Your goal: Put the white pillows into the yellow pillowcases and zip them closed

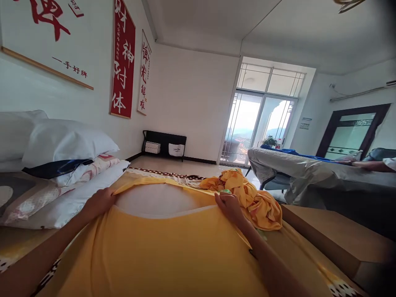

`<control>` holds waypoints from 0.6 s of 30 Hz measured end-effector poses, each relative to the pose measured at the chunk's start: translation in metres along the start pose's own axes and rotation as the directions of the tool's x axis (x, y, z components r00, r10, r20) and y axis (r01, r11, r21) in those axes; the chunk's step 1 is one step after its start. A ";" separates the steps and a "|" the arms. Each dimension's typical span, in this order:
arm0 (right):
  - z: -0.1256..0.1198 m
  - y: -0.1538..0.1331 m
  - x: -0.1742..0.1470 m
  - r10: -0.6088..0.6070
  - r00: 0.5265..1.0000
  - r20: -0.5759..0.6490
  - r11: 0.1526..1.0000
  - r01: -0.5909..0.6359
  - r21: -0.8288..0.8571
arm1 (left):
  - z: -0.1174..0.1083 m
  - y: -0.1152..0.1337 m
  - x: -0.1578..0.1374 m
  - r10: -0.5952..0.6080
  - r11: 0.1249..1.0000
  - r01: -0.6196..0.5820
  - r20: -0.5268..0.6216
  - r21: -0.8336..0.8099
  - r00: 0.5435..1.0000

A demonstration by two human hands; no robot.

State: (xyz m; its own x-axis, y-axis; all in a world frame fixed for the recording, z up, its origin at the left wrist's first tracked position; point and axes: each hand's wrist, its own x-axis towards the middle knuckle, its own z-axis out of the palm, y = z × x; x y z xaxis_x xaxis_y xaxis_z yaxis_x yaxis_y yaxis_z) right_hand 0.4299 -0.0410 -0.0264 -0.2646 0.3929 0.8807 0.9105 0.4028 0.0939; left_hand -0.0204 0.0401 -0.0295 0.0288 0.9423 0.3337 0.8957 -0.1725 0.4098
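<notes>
A yellow pillowcase [173,255] lies spread in front of me, its mouth at the far end. Inside that opening shows a white pillow [154,199], the rest of it covered by the yellow cloth. My left hand [100,202] is closed on the left corner of the mouth. At the right corner, my right hand [229,204] grips the hem with the fingers curled over it. Just beyond my right hand sits a crumpled heap of yellow patterned cloth [262,208].
White pillows [68,138] are stacked on the left over a patterned bag. A brown box [337,235] stands at the right. Behind it, another person's arm [371,165] rests over blue cloth on a plastic-covered table [287,169]. A black rack [163,142] stands by the far wall.
</notes>
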 end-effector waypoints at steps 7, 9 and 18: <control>0.016 0.001 -0.045 -0.116 0.951 0.288 0.993 0.112 0.030 | 0.036 -0.003 -0.045 0.262 0.965 -0.254 0.129 -0.072 0.957; 0.016 -0.002 -0.044 -0.132 0.931 0.341 0.991 0.132 0.024 | 0.025 0.004 -0.061 0.424 0.902 -0.406 0.119 -0.147 0.898; -0.009 -0.056 -0.039 -0.010 0.802 0.597 0.910 -0.241 0.338 | 0.025 0.025 -0.085 0.598 0.794 -0.534 0.219 -0.291 0.771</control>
State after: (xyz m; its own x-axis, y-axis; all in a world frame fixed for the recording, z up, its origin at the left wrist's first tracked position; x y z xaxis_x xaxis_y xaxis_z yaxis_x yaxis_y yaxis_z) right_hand 0.3919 -0.0863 -0.0615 -0.4110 0.8048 0.4282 0.7843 0.5516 -0.2839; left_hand 0.0105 -0.0373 -0.0692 0.6549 0.6862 0.3165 0.5672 -0.7231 0.3942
